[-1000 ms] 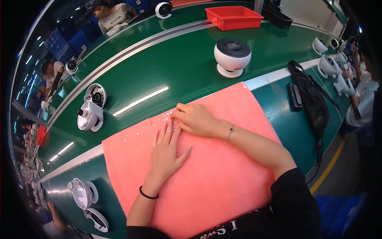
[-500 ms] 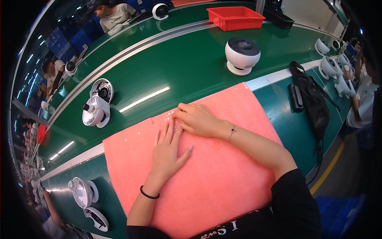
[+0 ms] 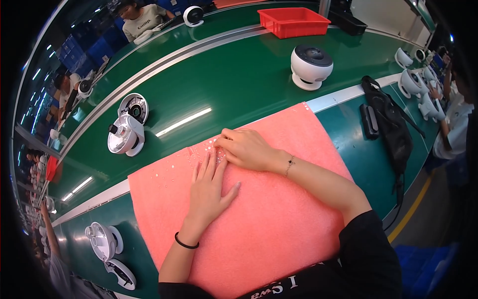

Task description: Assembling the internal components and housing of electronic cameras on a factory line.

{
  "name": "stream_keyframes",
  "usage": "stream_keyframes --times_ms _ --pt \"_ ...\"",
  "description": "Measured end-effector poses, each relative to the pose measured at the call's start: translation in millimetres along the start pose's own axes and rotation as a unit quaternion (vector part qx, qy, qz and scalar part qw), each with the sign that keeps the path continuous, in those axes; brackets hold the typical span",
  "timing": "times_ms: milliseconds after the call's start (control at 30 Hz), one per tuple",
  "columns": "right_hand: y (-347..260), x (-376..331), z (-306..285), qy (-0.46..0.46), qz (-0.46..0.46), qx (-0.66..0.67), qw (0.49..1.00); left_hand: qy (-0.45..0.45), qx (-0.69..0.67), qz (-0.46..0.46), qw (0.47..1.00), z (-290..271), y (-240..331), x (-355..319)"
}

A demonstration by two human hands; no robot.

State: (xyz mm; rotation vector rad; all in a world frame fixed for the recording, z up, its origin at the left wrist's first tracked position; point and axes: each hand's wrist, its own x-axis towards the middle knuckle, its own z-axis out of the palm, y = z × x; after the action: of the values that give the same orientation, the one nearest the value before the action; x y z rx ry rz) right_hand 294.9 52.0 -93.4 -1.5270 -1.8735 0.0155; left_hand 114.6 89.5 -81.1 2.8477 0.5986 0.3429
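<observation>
A pink fuzzy cloth (image 3: 269,214) lies over the bench in front of me. Small shiny round pieces (image 3: 195,149) are scattered along its far edge, several in a patch by my fingers. My left hand (image 3: 208,194) rests flat on the cloth, fingers stretched toward that patch and thumb spread. Just beyond its fingertips, my right hand (image 3: 246,149) reaches in from the right with thumb and fingers pinched together low over the pieces. Whatever sits in that pinch is too small or hidden to make out.
A green conveyor belt carries a round white device with dark top (image 3: 311,70) and an opened white unit (image 3: 128,129). Another opened unit (image 3: 107,244) lies left of the cloth. At right are a black pouch (image 3: 391,124) and a small black case (image 3: 369,122). A red bin (image 3: 294,25) stands beyond.
On the belt, the round white device and the opened unit have shifted to the right. Both my hands stay in nearly the same place. At far left, another person's arm has moved.
</observation>
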Motion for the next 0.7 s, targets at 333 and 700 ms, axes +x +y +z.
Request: stream_keyframes --times_ms 333,700 --pt "4.2 -2.8 0.6 -0.010 0.000 0.002 1.000 0.001 -0.003 0.000 1.000 -0.6 3.4 0.8" --pt "9.5 -5.6 0.1 -0.029 -0.010 -0.020 0.999 0.335 -0.165 -0.189 0.908 -13.7 -30.7 29.6"
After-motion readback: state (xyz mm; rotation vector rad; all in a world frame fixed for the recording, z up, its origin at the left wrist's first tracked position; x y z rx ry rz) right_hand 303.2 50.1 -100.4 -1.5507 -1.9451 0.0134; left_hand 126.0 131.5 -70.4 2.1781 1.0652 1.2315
